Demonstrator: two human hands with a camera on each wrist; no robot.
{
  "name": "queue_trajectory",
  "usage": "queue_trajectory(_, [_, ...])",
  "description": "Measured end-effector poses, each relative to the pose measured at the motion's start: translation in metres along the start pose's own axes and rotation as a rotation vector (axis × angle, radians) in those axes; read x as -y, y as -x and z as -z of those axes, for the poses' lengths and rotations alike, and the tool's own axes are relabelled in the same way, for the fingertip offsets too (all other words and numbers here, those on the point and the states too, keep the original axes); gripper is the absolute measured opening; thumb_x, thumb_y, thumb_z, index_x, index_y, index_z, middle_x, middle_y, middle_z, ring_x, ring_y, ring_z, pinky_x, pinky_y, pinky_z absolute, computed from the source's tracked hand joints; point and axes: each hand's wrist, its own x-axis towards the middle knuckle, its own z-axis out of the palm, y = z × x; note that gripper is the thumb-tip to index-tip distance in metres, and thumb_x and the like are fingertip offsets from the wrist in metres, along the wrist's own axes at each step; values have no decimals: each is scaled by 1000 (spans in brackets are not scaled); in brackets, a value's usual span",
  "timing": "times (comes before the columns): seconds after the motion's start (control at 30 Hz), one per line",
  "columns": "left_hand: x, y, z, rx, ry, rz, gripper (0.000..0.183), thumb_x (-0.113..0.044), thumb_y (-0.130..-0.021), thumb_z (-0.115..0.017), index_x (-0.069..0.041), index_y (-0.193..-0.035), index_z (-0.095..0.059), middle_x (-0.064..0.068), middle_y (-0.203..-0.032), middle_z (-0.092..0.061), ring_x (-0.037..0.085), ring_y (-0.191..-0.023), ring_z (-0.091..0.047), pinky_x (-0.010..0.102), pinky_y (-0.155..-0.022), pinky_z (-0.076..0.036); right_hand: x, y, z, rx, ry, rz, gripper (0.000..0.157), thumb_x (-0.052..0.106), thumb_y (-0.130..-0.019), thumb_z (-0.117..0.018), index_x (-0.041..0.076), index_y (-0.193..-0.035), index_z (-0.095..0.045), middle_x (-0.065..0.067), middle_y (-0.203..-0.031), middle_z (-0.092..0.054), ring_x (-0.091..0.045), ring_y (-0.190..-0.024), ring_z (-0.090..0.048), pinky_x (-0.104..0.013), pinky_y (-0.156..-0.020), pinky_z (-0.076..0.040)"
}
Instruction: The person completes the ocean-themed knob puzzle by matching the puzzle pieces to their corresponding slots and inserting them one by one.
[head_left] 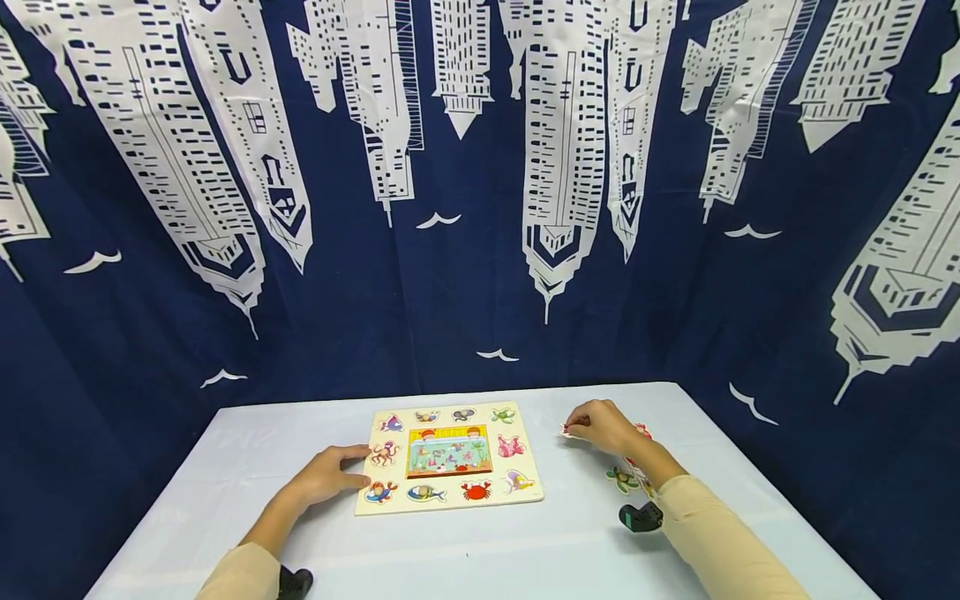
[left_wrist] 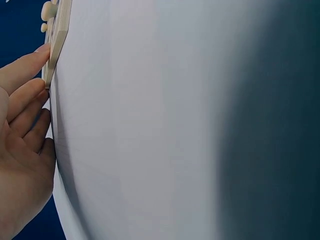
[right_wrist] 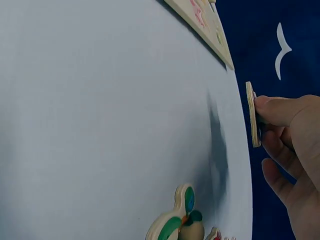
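A wooden knob puzzle board (head_left: 453, 497) with sea-animal pictures around a central aquarium scene lies on the table. At its left edge my left hand (head_left: 324, 479) rests, thumb and fingertips touching the rim; the left wrist view shows these fingers fairly straight against the board's edge. To the right of the board, my right hand (head_left: 603, 423) pinches a small wooden puzzle piece (right_wrist: 252, 115) between thumb and fingers. That piece is seen edge-on above the table in the right wrist view, its picture mostly hidden. Under my right forearm lies a green turtle piece (head_left: 622, 479).
Several other puzzle pieces, red ones (head_left: 642, 431) among them, lie partly hidden behind my right forearm. The white table (head_left: 465, 558) meets a dark blue curtain (head_left: 450, 308) with white building prints. A black wrist device (head_left: 641, 517) sits under my right wrist.
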Motion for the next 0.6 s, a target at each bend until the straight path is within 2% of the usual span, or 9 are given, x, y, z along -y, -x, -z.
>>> queue_trajectory(0.4, [0, -1, 3, 20, 84, 76, 59, -10, -82, -87, 0, -136, -66, 25, -149, -53, 50, -144, -34, 67, -117, -22, 20, -21, -14, 32, -29, 9, 5, 9, -92, -79, 7, -88, -80, 8, -86, -74, -7, -79, -63, -30, -72, -55])
queue_trajectory(0.6, [0, -2, 3, 22, 92, 60, 59, -11, -81, -88, 1, -135, -67, 25, -147, -54, 50, -144, -35, 67, -117, -23, 35, -34, -21, 27, -32, 44, 6, 11, -92, -79, 7, -88, -80, 9, -85, -74, -5, -77, -61, -29, -71, -54])
